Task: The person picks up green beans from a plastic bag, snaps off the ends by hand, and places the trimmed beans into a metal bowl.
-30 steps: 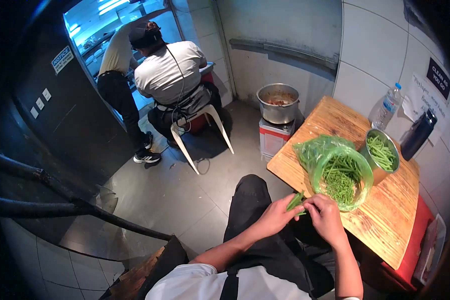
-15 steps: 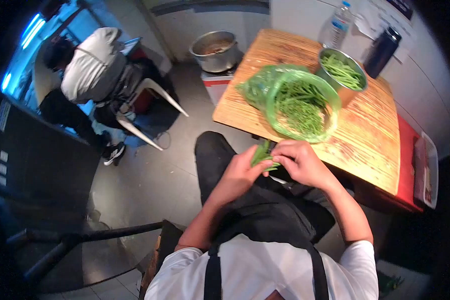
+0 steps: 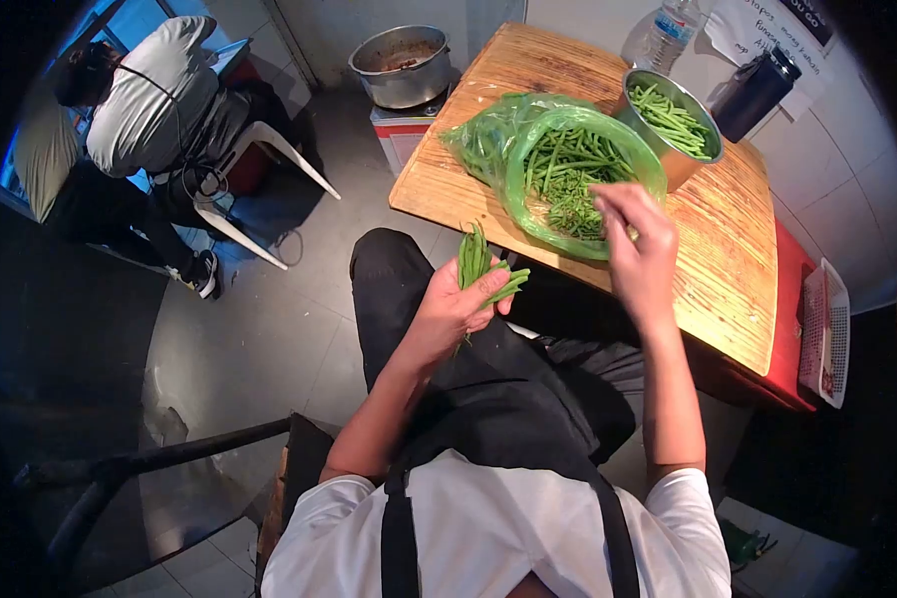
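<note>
A small bunch of green beans (image 3: pixel 476 264) is held in my left hand (image 3: pixel 450 307), above my lap and just off the table's front edge. The fingers wrap round the beans, whose ends stick out at the top and to the right. My right hand (image 3: pixel 643 244) hangs over the near right rim of an opened green plastic bag (image 3: pixel 513 194). Its fingertips are drawn together, and whatever may be between them is too small to make out. Inside the bag lie loose green beans (image 3: pixel 568 157) and a pile of short bean ends (image 3: pixel 573 204).
On the wooden table (image 3: pixel 713 284) stand a metal container (image 3: pixel 683 169) of green beans, a water bottle (image 3: pixel 673 35) and a dark flask (image 3: pixel 757 95). A large pot (image 3: pixel 404 85) sits beyond the left corner. A white basket (image 3: pixel 825 334) is at the right. Another person (image 3: pixel 154 100) bends over near a chair (image 3: pixel 284 154).
My right hand has moved away from the beans, up and right to the bag. My left hand has shifted slightly left, still holding the bunch. The whole view has shifted a little.
</note>
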Tool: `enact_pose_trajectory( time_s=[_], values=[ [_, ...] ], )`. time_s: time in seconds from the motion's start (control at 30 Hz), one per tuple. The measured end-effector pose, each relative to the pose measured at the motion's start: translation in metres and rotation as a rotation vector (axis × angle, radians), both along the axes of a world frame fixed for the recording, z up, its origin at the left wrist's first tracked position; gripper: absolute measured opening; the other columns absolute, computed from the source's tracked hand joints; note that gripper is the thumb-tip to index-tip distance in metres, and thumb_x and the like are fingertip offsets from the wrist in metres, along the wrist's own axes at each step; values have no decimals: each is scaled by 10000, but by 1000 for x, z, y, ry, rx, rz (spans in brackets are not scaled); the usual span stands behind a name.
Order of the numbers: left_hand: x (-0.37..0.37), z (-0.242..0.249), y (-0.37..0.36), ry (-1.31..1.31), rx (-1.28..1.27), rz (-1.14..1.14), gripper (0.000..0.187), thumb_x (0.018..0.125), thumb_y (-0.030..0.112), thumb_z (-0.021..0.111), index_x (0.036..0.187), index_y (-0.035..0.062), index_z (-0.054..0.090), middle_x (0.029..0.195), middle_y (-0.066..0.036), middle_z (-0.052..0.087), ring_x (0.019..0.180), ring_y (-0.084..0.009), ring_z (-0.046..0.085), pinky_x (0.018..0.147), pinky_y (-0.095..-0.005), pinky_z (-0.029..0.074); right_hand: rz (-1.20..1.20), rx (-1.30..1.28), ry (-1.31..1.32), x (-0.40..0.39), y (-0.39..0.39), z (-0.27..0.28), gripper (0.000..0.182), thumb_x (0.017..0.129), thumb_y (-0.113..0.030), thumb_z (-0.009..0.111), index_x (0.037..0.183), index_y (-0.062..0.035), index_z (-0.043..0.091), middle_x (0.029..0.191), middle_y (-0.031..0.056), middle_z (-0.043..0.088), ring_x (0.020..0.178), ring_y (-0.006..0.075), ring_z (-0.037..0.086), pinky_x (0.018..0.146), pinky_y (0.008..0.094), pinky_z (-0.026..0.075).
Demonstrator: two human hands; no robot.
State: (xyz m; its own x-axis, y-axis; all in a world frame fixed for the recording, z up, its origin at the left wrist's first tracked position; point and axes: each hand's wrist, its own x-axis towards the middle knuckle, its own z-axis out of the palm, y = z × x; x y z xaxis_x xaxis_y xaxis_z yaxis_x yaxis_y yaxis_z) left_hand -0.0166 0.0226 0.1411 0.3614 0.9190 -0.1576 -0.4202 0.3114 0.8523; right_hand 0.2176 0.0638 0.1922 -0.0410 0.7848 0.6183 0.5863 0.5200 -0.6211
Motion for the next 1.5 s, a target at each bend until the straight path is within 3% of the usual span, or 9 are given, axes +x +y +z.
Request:
enact_pose_trajectory(
  time_s=[0.03,0.2,0.57,0.67,0.93,1.13,1.27,1.37,1.5],
  values=[
    [0,2,-1,9,-2,-11,164,1038,144,596,1158,65,518,787,-88,606,521,-43,400,457,-202,298,-41,73,-135,7,12,-1,161,882,-4,682,1035,8,729,980,170,680,850,337,667,747,390,528],
    [1,11,-3,55,-31,-18,172,1032,141,604,1156,49,529,802,-95,621,525,-42,413,460,-198,305,-145,24,-398,12,25,-3,137,861,-29,698,988,9,731,998,149,686,909,363,666,789,447,524],
    [13,14,2,120,25,10,179,1023,110,622,1162,1,599,854,-26,659,657,-67,573,605,-218,460,323,-352,59,-45,-15,5,127,842,-83,773,902,24,737,829,101,680,677,172,657,615,296,518],
    [14,5,3,279,127,67,170,1034,159,608,1154,41,630,786,-24,658,549,-23,443,470,-181,316,322,-438,60,-41,-11,-3,94,862,-66,732,887,24,722,824,104,668,669,184,654,613,306,518],
    [2,3,2,599,298,2,149,1021,162,621,1116,51,651,768,12,648,572,-11,436,516,-188,320,477,-331,8,-31,-7,-31,83,917,-36,686,941,41,704,856,78,664,701,133,606,610,270,461],
    [-4,4,4,371,85,-81,176,1006,219,641,1081,60,650,751,17,630,571,-8,449,508,-179,313,691,-909,805,-21,-12,-35,102,945,-87,677,922,-12,742,912,37,674,699,73,570,593,216,448],
    [-5,11,4,319,-4,-86,225,1004,274,643,1092,66,639,742,4,616,557,-20,452,492,-179,306,100,-88,170,-6,1,-11,150,955,-113,655,854,-2,662,750,80,618,624,207,578,587,317,451],
    [-6,18,3,226,-41,-149,250,1011,279,628,1103,47,633,734,-15,615,542,-26,447,484,-186,308,-59,-120,-335,15,16,3,197,942,-159,678,849,13,652,828,163,640,703,372,603,632,426,484],
    [-9,15,3,174,-47,-195,257,1018,274,618,1115,37,630,738,-23,614,527,-32,440,478,-194,312,-143,-75,-441,5,14,11,221,928,-216,716,974,1,717,943,147,685,798,344,672,688,410,535]
  ],
)
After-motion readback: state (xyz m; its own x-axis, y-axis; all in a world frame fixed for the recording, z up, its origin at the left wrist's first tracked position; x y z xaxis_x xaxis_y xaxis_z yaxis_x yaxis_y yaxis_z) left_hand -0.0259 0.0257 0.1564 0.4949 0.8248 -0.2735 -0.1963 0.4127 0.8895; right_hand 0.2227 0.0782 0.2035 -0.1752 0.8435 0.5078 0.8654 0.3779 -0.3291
